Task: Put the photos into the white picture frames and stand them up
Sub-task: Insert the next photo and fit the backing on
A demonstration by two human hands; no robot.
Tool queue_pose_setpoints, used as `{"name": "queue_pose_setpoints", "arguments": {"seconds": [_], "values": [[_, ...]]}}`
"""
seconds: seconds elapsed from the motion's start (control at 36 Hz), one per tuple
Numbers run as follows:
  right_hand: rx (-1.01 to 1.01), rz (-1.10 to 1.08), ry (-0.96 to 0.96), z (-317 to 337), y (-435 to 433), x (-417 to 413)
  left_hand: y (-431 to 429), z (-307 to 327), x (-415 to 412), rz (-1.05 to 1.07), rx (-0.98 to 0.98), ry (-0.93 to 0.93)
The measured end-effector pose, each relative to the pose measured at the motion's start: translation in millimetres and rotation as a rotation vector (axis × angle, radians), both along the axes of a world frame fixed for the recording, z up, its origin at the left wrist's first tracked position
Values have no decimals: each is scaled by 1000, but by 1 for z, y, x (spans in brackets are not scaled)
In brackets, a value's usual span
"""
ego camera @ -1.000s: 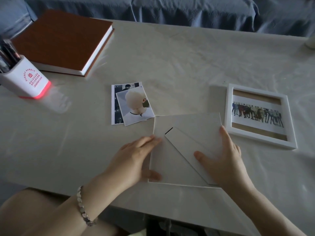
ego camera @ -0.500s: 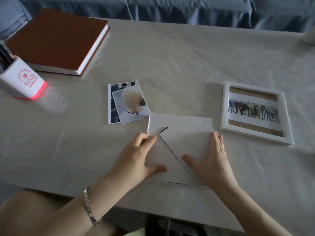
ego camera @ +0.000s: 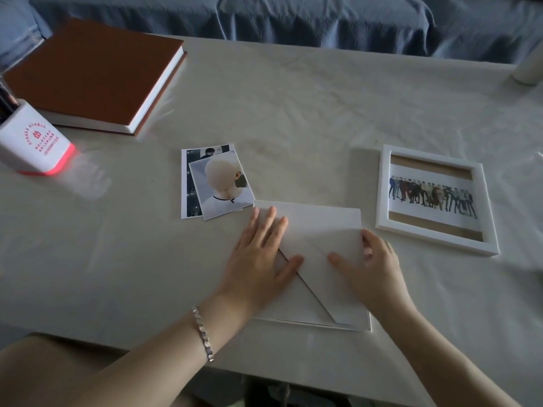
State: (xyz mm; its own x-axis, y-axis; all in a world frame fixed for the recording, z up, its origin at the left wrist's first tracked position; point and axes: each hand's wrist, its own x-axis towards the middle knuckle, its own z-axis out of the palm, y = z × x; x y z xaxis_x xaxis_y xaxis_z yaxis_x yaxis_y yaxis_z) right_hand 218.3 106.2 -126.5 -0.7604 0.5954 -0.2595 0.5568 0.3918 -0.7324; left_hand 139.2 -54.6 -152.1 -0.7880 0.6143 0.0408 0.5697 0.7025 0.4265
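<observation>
A white picture frame (ego camera: 320, 218) lies face down near the table's front edge, its blank back and diagonal stand flap (ego camera: 317, 277) facing up. My left hand (ego camera: 258, 257) lies flat on its left part, fingers spread toward the upper left corner. My right hand (ego camera: 367, 268) is at its right side, thumb on the flap and fingers curled over the right edge. Two loose photos (ego camera: 217, 183) overlap just left of the frame's far corner. A second white frame (ego camera: 382, 183) lies flat and face up to the right, with a group photo (ego camera: 432, 195) inside.
A brown hardcover book (ego camera: 94, 71) sits at the far left. A white pen holder with a red base (ego camera: 32, 142) stands at the left edge. A white cylinder (ego camera: 529, 69) is at the far right corner. Blue fabric (ego camera: 293, 16) lies beyond the table.
My left hand slid from the frame's left edge up onto its back, covering the dark slit. My right hand shifted to the right edge and curled its fingers there.
</observation>
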Motion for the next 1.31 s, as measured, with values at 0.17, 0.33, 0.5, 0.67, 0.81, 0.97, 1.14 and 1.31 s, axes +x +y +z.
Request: {"name": "queue_pose_setpoints", "arguments": {"seconds": [0.17,0.33,0.5,0.67,0.81,0.97,1.14,1.31], "values": [[-363,-257,100,8,22,-18,-3,0,3,0,50,12],[-571,-286,154,14,25,-29,-4,1,3,21,90,-6],[-655,-357,267,15,19,-29,-6,1,2,-8,92,-10],[-666,-254,351,24,23,-17,4,25,-20,-12,136,190],[-600,-172,444,41,20,-11,33,75,-40,-41,208,281],[-576,-106,498,52,17,-2,69,104,-31,-123,46,-17],[-661,-68,493,52,27,1,76,105,-29,-96,95,-96],[-668,-94,448,52,37,-7,75,105,-28,-108,112,-88]]}}
